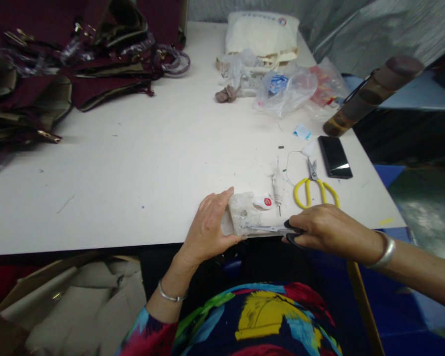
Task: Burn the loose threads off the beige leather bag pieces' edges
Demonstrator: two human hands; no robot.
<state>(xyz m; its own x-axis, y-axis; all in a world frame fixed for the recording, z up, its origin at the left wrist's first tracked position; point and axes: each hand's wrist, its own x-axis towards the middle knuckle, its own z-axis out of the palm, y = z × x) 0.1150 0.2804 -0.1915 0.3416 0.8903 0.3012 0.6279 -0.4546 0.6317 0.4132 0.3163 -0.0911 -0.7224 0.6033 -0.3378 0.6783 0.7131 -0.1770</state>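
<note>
At the table's front edge my left hand (209,225) grips a whitish, translucent block-like piece (241,210), thumb at its near side and fingers along its left. What the piece is exactly I cannot make out. My right hand (319,227) is closed around the black handles of a pair of scissors (269,228). Their blades point left, and the tips touch or overlap the near part of the piece. A white item with a red round mark (265,201) lies just behind it. Close by are a white-wrapped thin tool (278,188) and yellow-handled scissors (315,185).
Dark red bags (107,74) crowd the far left of the white table (133,163). A phone (334,157) and a tall brown cylinder (371,96) stand along the right edge. Plastic bags (285,91) and a cream pouch (261,34) lie behind. A box of pale pieces (85,301) sits below left.
</note>
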